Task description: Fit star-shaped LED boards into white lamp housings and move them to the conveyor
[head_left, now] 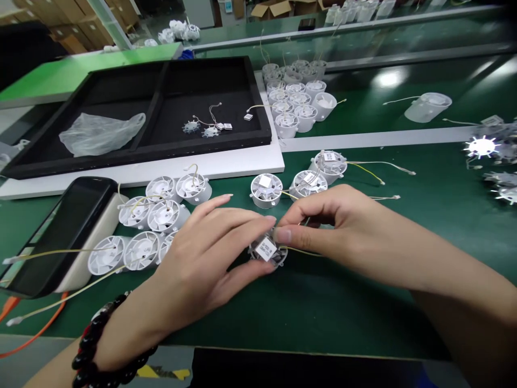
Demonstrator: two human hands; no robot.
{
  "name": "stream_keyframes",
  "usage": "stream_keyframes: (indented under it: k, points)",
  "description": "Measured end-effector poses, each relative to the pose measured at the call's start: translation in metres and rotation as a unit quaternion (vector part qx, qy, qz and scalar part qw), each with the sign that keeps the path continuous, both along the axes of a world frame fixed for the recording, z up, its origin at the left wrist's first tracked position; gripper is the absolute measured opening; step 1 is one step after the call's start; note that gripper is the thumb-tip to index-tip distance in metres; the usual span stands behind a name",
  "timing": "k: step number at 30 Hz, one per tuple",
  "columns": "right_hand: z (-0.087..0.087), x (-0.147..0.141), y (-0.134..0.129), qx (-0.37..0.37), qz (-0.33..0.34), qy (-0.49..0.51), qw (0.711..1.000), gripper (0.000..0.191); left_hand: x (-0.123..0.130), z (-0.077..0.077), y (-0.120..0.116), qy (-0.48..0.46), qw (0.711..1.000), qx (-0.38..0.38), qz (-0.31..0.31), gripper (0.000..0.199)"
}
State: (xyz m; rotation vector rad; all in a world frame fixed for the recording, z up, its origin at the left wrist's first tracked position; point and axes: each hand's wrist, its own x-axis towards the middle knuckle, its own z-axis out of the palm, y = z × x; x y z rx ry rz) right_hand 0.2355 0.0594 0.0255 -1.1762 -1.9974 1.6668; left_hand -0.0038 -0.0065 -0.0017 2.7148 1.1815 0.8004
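Note:
A small round white fan unit (266,250) with a square white label on top stands on the green bench. My left hand (210,253) is closed around it, thumb at the front and fingertips at the back. At its upper right edge my right hand (319,226) pinches thumb and forefinger together on the fan's thin wires; the fingertips hide the exact spot. A yellow wire (301,251) runs out to the right below the right thumb. Just behind the hands stand three similar labelled fan units (266,189), with wires trailing right.
More white fan housings (163,215) stand left, beside a device with a dark screen (52,231). A black divided tray (189,141) holds a plastic bag (103,133) and loose fan wheels (210,131). Several housings (306,116) stand behind; silvery fan wheels (504,186) lie right.

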Motion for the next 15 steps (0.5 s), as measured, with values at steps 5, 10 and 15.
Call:
stream_keyframes:
  k: [5, 10, 15]
  points:
    - [-0.0037, 0.0053, -0.0008, 0.059, 0.047, -0.104, 0.992, 0.041, -0.0046, -0.0051, 0.0037, 0.017, 0.998, -0.048, -0.027, 0.032]
    - [-0.0093, 0.0051, -0.0017, 0.112, 0.078, -0.161, 0.978, 0.049, -0.0045, -0.0027, 0.0083, 0.057, 0.992, -0.101, -0.047, 0.037]
    - [-0.0077, 0.0066, -0.0026, 0.133, 0.093, -0.182, 0.970, 0.053, -0.0046, 0.0025, 0.0086, 0.059, 0.988, -0.135, -0.042, 0.037]
